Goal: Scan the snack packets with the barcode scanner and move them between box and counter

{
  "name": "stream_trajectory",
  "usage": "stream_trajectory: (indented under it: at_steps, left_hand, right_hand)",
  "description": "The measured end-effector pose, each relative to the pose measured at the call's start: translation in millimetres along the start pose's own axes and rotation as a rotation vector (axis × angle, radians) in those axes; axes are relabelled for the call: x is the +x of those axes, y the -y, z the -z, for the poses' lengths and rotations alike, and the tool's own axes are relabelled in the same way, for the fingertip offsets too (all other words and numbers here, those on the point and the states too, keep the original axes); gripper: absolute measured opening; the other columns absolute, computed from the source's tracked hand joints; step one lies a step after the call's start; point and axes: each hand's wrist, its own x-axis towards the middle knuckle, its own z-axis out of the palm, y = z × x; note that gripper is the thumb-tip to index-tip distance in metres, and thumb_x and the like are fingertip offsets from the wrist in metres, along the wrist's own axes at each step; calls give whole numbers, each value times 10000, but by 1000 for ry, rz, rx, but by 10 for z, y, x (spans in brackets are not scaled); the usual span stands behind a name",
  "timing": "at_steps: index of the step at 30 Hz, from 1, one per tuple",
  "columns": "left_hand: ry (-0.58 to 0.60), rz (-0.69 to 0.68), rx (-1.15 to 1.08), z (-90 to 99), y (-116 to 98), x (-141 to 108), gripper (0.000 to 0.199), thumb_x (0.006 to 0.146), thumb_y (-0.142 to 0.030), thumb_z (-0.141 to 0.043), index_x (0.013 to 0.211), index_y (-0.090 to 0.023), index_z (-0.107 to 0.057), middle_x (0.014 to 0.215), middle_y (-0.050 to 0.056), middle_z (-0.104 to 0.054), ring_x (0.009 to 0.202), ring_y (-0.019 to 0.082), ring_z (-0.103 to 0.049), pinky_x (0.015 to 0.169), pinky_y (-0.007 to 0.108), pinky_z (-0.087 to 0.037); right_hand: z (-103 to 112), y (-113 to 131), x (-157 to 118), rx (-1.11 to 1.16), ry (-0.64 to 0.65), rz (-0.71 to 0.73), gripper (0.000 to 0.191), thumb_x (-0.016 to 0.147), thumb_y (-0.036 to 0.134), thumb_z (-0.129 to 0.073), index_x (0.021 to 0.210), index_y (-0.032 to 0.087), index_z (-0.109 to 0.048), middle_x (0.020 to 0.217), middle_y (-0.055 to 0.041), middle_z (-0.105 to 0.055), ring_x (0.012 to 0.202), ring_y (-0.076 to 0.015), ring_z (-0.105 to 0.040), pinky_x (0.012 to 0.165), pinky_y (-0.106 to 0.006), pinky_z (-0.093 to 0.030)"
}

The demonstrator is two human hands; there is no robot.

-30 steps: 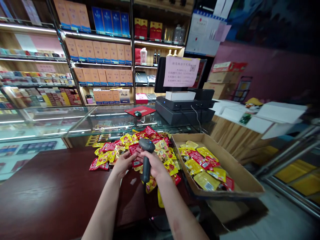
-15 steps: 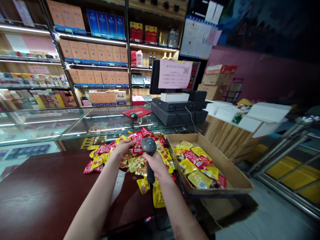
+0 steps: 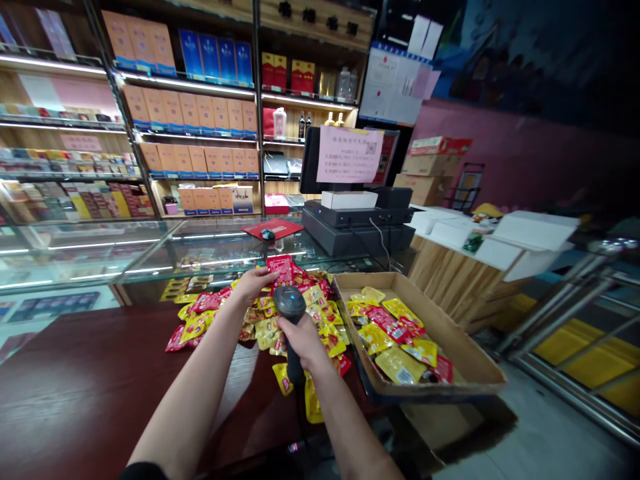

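Since the last glance, the left hand (image 3: 253,283) has edged further out over the heap, and the right hand (image 3: 303,341) has drifted a little left with its handheld barcode scanner (image 3: 290,307). The right hand is closed firmly around the scanner's grip, with the blue-lit head tipped up and the handle pointing down. The left hand is stretched out, its fingers (image 3: 266,274) meeting the edge of a red packet (image 3: 281,269), though I cannot tell from here whether they are actually gripping it. That packet stands at the far side of a loose pile of red and yellow snack packets (image 3: 320,313), which is spread over the far edge of a dark red wooden counter (image 3: 75,387). A few yellow ones (image 3: 313,404) lie towards the near edge, just below the scanner. To the right, a shallow cardboard tray (image 3: 435,388) holds more packets (image 3: 395,340) and sits near the heap. Beyond the counter are a glass display case (image 3: 100,257) and a black cash register (image 3: 357,230).
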Motion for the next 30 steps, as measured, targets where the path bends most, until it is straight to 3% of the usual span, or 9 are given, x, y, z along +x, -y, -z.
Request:
stream_trajectory:
  at_steps: [8,14,19,23,26,30]
  left_hand:
    - [5,6,-19,-5,-27,-33,488,468,-435,-834,821,-139,-674,701,25,-644,586,108,-551,536,215,-424]
    - [-31,7,10,-24,-52,-60,371,464,-386,-839,691,-153,-661,602,-31,-559,514,62,-433,456,171,-338]
    - [-6,-4,26,-13,-60,-53,330,512,-388,-815,717,-165,-684,591,-40,-549,517,65,-440,466,179,-342]
    - [16,2,20,-13,-73,-104,387,515,-410,-810,779,-158,-683,646,-9,-614,569,103,-533,517,212,-419]
    - [47,-27,46,-111,-82,-173,392,539,-428,-797,791,-161,-659,651,-6,-623,572,117,-562,503,211,-420]
    - [1,-73,14,-474,-46,-249,417,519,-416,-817,755,-171,-577,599,-40,-572,504,82,-511,470,186,-399]
  right_hand:
    - [-9,-3,-2,-9,-16,2,124,642,220,-601,546,203,-524,372,50,-457,341,-106,-414,375,-245,-361]
    - [-19,-9,27,-2,-5,-12,107,635,216,-598,559,196,-525,358,59,-447,329,-99,-410,368,-231,-350]
    - [-14,-44,46,-2,6,-8,96,648,254,-589,590,186,-556,383,45,-479,342,-112,-429,384,-245,-364]
    - [62,34,42,5,-98,133,101,632,255,-617,680,167,-620,511,24,-566,463,-120,-502,457,-235,-383]
    - [196,165,87,37,-222,251,166,602,228,-654,755,162,-650,639,19,-626,598,-120,-541,563,-224,-409]
    - [490,350,146,197,-209,222,209,584,233,-681,779,159,-674,721,2,-670,693,-142,-582,642,-235,-431]
